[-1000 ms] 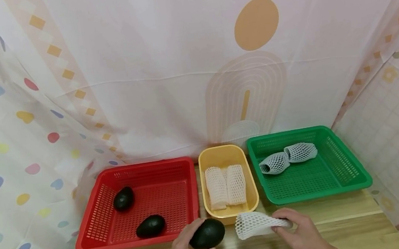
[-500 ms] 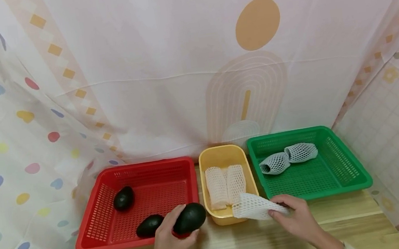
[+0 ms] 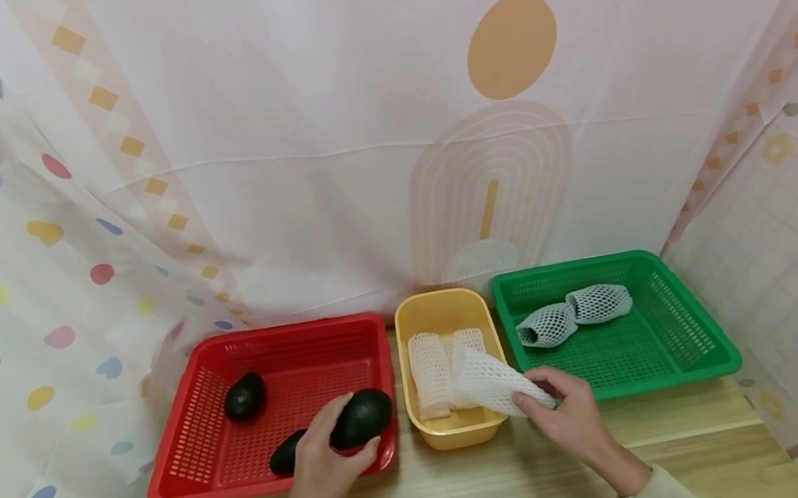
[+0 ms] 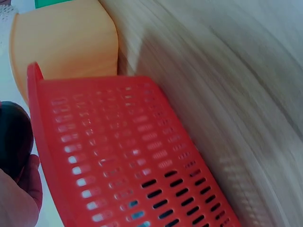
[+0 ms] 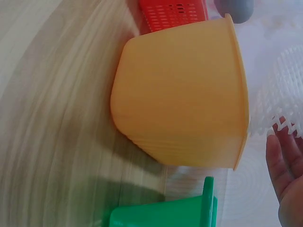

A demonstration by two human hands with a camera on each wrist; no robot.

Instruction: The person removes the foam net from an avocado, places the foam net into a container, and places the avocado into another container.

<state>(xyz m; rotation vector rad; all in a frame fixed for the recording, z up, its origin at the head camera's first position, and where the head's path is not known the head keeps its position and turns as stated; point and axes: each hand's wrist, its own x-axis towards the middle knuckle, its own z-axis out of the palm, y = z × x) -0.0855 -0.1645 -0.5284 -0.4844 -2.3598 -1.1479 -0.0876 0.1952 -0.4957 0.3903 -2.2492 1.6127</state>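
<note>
In the head view, my left hand [image 3: 321,465] grips a dark green avocado [image 3: 362,416] above the front right corner of the red basket [image 3: 313,378]. Two more avocados lie in that basket, one at the left [image 3: 244,396] and one partly hidden behind my left hand [image 3: 283,458]. My right hand [image 3: 570,411] pinches one end of a white foam net sleeve [image 3: 494,379]. The sleeve's free end hangs over the yellow bin [image 3: 462,437], where more foam net sleeves [image 3: 429,371] lie. In the right wrist view, fingers [image 5: 279,156] touch the sleeve's edge [image 5: 289,90].
A green basket [image 3: 653,342] at the right holds two net-covered pieces [image 3: 549,325], with something dark showing inside one's opening. The containers stand side by side on a wooden table [image 3: 461,493], and a patterned curtain [image 3: 335,224] hangs behind.
My left hand has carried the avocado left and away from me, from in front of the yellow bin to over the red basket. My right hand has moved the sleeve forward over the yellow bin.
</note>
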